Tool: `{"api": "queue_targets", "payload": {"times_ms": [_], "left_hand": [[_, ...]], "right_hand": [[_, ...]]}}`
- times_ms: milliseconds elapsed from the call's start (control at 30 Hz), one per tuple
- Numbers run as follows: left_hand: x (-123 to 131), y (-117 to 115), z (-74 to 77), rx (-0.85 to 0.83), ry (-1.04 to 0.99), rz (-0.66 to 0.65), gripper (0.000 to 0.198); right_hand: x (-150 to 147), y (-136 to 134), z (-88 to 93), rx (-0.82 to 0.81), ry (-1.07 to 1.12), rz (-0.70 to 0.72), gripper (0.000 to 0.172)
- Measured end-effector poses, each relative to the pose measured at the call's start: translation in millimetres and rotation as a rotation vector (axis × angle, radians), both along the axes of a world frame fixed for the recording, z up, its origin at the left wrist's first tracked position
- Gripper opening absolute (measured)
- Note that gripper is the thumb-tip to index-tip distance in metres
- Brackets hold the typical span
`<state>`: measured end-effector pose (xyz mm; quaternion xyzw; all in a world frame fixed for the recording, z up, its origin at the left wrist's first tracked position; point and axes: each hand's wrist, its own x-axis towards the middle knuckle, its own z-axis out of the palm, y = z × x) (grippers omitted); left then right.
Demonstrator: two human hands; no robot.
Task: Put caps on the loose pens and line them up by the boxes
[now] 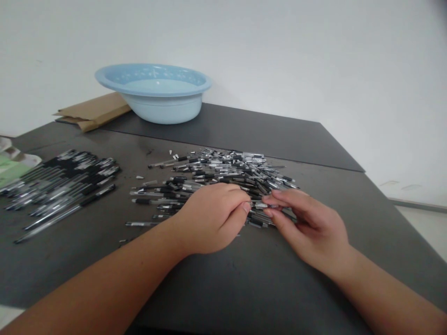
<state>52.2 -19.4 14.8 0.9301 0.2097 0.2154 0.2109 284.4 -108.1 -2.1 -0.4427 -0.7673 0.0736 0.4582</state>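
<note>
A loose heap of black and clear pens [223, 174] lies in the middle of the dark table [244, 288]. My left hand [209, 216] rests at the heap's near edge, fingers curled and pinched on a pen. My right hand [307, 225] meets it from the right, its fingertips pinched on the same pen [256, 204], which spans the small gap between the two hands. A second, tidier pile of pens [59, 181] lies at the left side of the table.
A light blue plastic basin [155, 93] stands at the back of the table. Flattened brown cardboard [92, 111] lies to its left. A green and white packet [14, 163] sits at the far left edge. A white wall rises behind.
</note>
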Motion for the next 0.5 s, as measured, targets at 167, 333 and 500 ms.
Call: {"api": "queue_targets", "payload": {"times_ms": [167, 333, 500], "left_hand": [[1.5, 0.2, -0.9, 0.023, 0.025, -0.001, 0.029], [2.1, -0.4, -1.4, 0.057, 0.045, 0.015, 0.029], [3.2, 0.0, -3.5, 0.064, 0.037, 0.027, 0.028]], "right_hand": [[-0.4, 0.6, 1.8, -0.010, -0.013, 0.002, 0.057], [-2.6, 0.0, 3.3, -0.007, -0.034, -0.011, 0.052], [-4.3, -2.3, 1.8, -0.024, -0.039, -0.046, 0.047]]}}
